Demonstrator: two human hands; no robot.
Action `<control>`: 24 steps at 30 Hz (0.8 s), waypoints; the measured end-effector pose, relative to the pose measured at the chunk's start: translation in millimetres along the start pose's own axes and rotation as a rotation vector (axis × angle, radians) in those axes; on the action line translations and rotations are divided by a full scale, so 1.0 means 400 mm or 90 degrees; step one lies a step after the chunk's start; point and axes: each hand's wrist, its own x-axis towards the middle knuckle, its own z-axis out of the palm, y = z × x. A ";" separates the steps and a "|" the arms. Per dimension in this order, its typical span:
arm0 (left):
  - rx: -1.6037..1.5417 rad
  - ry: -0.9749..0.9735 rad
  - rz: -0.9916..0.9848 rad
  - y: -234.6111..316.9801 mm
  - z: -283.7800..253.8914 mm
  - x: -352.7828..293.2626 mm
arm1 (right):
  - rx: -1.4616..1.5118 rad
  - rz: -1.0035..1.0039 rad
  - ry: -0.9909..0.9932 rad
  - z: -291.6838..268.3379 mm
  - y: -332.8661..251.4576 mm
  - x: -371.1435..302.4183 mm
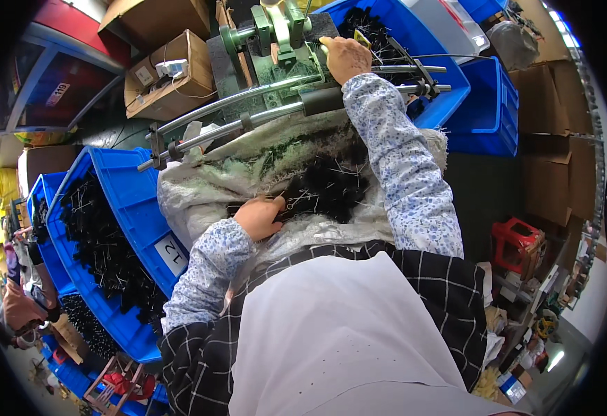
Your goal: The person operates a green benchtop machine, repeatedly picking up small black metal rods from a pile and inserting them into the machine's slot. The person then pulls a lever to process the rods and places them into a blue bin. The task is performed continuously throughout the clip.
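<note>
My left hand [260, 216] lies at the left edge of a heap of small black brushes with twisted wire stems [331, 186], thumb and forefinger apart. A wire loop shows just beside its fingertips. The heap rests on a whitish, dirt-stained woven sack [199, 186] spread across my lap. Farther off, my right hand [347, 59] is closed at the right side of a green machine [279, 31]. A pale tip shows at its thumb side; what the fingers grip is hidden. Below that hand, metal rods [231, 132] cross in front of the machine.
At left, a blue crate [123, 201] holds many black brushes. Another blue bin [432, 66] with brushes stands beyond my right arm, next to a second blue bin [487, 111]. A cardboard box [172, 80] sits left of the machine; a red stool [515, 243] is at right.
</note>
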 end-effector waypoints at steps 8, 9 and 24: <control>-0.103 0.139 0.094 0.000 -0.079 -0.021 | 0.015 -0.028 0.019 0.037 0.019 0.019; -0.115 0.178 0.125 0.004 -0.094 -0.024 | 0.009 -0.043 0.028 0.043 0.026 0.027; -0.372 0.470 0.131 -0.008 -0.208 -0.033 | 0.052 -0.007 0.093 0.042 0.049 -0.012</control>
